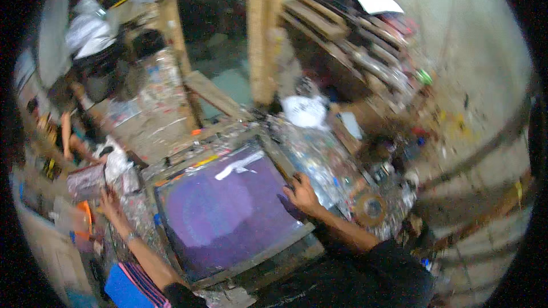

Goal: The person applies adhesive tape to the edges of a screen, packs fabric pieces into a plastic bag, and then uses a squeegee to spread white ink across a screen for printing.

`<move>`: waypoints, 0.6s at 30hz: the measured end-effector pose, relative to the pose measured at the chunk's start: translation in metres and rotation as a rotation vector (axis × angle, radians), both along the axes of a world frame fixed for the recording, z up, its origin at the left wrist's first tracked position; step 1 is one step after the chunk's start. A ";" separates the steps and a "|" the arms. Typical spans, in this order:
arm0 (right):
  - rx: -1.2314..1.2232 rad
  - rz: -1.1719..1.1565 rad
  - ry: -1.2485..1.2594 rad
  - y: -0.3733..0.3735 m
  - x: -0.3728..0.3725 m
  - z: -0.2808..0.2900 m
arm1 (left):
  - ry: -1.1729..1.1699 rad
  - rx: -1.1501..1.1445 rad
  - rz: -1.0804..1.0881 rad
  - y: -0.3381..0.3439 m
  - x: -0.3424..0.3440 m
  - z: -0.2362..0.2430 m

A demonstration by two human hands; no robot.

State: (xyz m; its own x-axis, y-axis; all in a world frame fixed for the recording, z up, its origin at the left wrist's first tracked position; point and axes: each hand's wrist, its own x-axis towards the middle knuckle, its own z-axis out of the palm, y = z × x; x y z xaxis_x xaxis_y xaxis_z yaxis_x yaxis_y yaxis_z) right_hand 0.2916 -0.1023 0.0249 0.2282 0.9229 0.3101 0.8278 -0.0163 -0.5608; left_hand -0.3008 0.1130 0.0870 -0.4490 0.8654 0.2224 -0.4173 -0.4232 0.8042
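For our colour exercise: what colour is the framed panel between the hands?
The framed panel is mostly purple; see the head view.

Head-worn view, down over hands (303, 195) (112, 210)

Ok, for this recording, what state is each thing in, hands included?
Framed purple panel: lying flat, unevenly lit.
White strip: lying on the panel's far part.
Right hand: fingers bent, at the panel's right edge.
Left hand: out to the panel's left; grip too blurred to tell.
Tape roll: lying on its side.
White bundle: crumpled.
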 end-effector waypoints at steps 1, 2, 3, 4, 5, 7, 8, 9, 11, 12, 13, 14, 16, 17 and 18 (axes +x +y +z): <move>0.014 -0.006 0.003 -0.004 0.007 0.000 | 0.036 -0.015 -0.016 -0.025 0.035 0.021; 0.049 -0.007 0.057 -0.005 0.004 0.007 | 0.135 -0.029 0.034 -0.046 0.042 0.028; 0.064 -0.019 0.091 -0.013 0.008 0.010 | 0.104 -0.040 -0.007 -0.064 0.067 0.024; 0.090 -0.008 0.132 -0.017 0.008 0.011 | 0.085 -0.045 -0.032 -0.087 0.086 0.027; 0.139 -0.012 0.159 -0.018 0.014 0.010 | -0.056 -0.043 -0.144 -0.116 0.128 0.031; 0.227 -0.003 0.213 -0.030 0.018 -0.004 | -0.152 -0.148 -0.142 -0.181 0.201 0.054; 0.233 -0.046 0.223 -0.042 0.015 -0.005 | -0.020 -0.199 -0.161 -0.200 0.209 0.035; 0.242 -0.081 0.226 -0.056 0.011 0.002 | 0.095 -0.176 -0.207 -0.220 0.213 0.000; 0.206 -0.089 0.258 -0.080 0.010 0.025 | 0.165 -0.164 -0.309 -0.251 0.223 -0.054; 0.148 -0.072 0.299 -0.098 0.007 0.035 | 0.121 -0.187 -0.366 -0.264 0.229 -0.073; 0.074 -0.068 0.342 -0.121 0.008 0.042 | 0.100 -0.222 -0.415 -0.277 0.234 -0.091; -0.026 -0.005 0.262 -0.146 0.010 0.047 | 0.089 -0.249 -0.443 -0.286 0.239 -0.102; -0.243 0.140 0.146 -0.202 0.012 0.042 | 0.071 -0.325 -0.441 -0.300 0.241 -0.116; -0.392 0.084 0.107 -0.235 0.016 0.029 | -0.159 -0.440 -0.446 -0.303 0.268 -0.089; -0.568 -0.040 0.122 -0.263 0.016 0.035 | -0.113 -0.504 -0.464 -0.304 0.270 -0.083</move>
State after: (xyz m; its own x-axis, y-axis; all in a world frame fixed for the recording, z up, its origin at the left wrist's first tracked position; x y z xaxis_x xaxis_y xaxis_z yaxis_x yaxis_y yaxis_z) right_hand 0.3079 -0.3652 0.0597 0.2692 0.9268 -0.2620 0.7505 -0.3724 -0.5460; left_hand -0.0306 -0.1914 0.0036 -0.0046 0.9590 -0.2835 -0.5574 0.2329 0.7969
